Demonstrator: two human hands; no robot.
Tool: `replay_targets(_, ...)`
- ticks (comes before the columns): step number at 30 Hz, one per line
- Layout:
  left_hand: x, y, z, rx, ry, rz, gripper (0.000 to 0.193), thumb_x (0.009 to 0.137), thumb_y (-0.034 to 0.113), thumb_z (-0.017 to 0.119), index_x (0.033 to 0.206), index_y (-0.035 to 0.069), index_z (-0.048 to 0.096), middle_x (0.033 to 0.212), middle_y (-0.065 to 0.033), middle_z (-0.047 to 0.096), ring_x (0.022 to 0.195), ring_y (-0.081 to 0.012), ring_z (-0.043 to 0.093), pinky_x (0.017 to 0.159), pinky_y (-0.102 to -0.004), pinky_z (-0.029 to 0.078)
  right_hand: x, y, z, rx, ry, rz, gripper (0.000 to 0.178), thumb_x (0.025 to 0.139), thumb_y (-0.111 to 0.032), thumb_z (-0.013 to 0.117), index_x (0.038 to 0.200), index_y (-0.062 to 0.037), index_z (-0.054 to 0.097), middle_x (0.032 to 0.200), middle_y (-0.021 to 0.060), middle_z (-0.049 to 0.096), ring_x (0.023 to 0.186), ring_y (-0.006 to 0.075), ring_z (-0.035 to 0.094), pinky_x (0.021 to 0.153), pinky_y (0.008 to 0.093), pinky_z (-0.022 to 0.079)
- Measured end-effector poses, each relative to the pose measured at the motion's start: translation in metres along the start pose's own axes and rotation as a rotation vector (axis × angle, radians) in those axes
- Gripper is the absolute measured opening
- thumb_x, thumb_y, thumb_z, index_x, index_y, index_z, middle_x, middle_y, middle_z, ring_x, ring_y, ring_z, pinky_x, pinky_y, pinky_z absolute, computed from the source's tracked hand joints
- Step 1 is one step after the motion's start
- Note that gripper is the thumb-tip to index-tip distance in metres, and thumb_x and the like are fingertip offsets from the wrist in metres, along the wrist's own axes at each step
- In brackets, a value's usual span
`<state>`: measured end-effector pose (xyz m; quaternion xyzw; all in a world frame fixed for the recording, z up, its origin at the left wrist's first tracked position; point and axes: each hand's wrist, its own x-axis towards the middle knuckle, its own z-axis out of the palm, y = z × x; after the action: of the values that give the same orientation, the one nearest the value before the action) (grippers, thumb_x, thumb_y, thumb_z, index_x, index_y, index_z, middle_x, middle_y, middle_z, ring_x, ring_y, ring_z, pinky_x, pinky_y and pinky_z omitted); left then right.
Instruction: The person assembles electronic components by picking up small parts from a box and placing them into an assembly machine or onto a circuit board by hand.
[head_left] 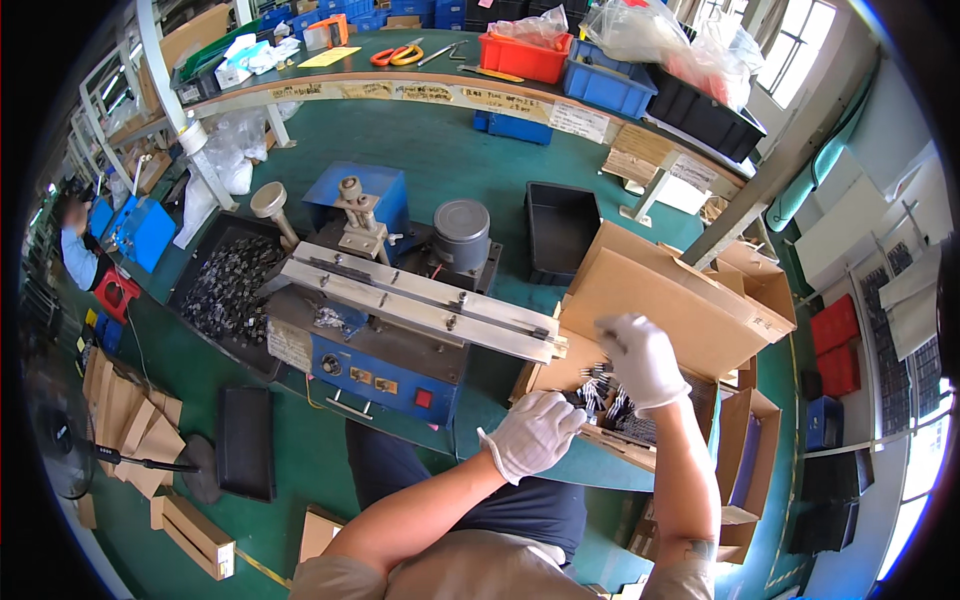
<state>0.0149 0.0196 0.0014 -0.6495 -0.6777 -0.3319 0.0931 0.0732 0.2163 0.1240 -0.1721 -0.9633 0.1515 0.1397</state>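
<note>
My left hand (533, 436), in a white glove, rests at the near left edge of an open cardboard box (690, 305). Its fingers are curled together, and what they hold, if anything, is hidden. Over the box hangs my right hand (648, 365), also gloved, with its fingertips smeared by motion. Below and between the hands, several small dark and silver metal parts (600, 392) lie in the box. The end of a long metal guide rail (430, 310) reaches to the box's left side. It belongs to a blue bench machine (385, 385) with a knob and a red switch.
A black tray full of small dark parts (230, 285) stands left of the machine. Behind it are a round grey canister (462, 232) and a black bin (562, 235). A raised shelf (430, 93) across the back carries bins, scissors and bags. Another person (78, 250) sits far left.
</note>
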Motion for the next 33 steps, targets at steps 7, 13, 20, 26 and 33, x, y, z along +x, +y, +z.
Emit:
replay_targets(7, 0.003, -0.001, 0.003, 0.003, 0.069, 0.027, 0.031, 0.088, 0.021, 0.072, 0.117, 0.011, 0.069, 0.101, -0.0064, 0.063, 0.106, -0.0266, 0.062, 0.095, -0.0441, 0.048, -0.013, 0.033, 0.04, -0.48, -0.438, -0.14, 0.013, 0.093, -0.02, 0.07, 0.103, -0.0124, 0.075, 0.112, 0.0164, 0.071, 0.108, 0.037, 0.071, 0.085, 0.0462, 0.061)
replay_targets(13, 0.001, 0.001, 0.002, -0.01, 0.026, 0.001, 0.031, 0.089, 0.02, 0.074, 0.119, 0.012, 0.067, 0.103, -0.0061, 0.065, 0.108, -0.0266, 0.063, 0.095, -0.0447, 0.049, -0.014, 0.042, 0.048, -0.513, -0.41, -0.167, 0.014, 0.091, -0.017, 0.071, 0.102, -0.0087, 0.074, 0.103, 0.0179, 0.073, 0.103, 0.0375, 0.072, 0.085, 0.0468, 0.06)
replay_targets(20, 0.004, 0.0, 0.002, -0.008, 0.059, 0.021, 0.031, 0.088, 0.02, 0.073, 0.117, 0.011, 0.067, 0.1, -0.0067, 0.063, 0.104, -0.0264, 0.062, 0.091, -0.0429, 0.049, -0.018, 0.052, 0.043, -0.109, -0.214, -0.045, 0.018, 0.092, -0.015, 0.072, 0.104, -0.0028, 0.074, 0.096, 0.0214, 0.075, 0.092, 0.0389, 0.074, 0.082, 0.0459, 0.06)
replay_targets(26, 0.0, -0.001, 0.0, 0.001, 0.031, -0.008, 0.032, 0.089, 0.021, 0.074, 0.119, 0.013, 0.066, 0.103, -0.0054, 0.065, 0.107, -0.0265, 0.064, 0.095, -0.0447, 0.048, -0.019, 0.02, 0.023, 0.329, -0.051, 0.145, 0.011, 0.093, -0.006, 0.072, 0.101, 0.0004, 0.076, 0.095, 0.0181, 0.072, 0.084, 0.0297, 0.075, 0.078, 0.0386, 0.06)
replay_targets(33, 0.004, 0.002, -0.001, -0.054, 0.005, -0.025, 0.025, 0.088, 0.02, 0.073, 0.11, 0.014, 0.063, 0.098, -0.005, 0.062, 0.105, -0.0247, 0.064, 0.091, -0.0438, 0.047, -0.022, 0.014, 0.013, 0.401, 0.017, 0.019, 0.016, 0.088, -0.005, 0.079, 0.104, -0.0033, 0.078, 0.099, 0.0133, 0.073, 0.097, 0.0301, 0.068, 0.087, 0.0386, 0.055)
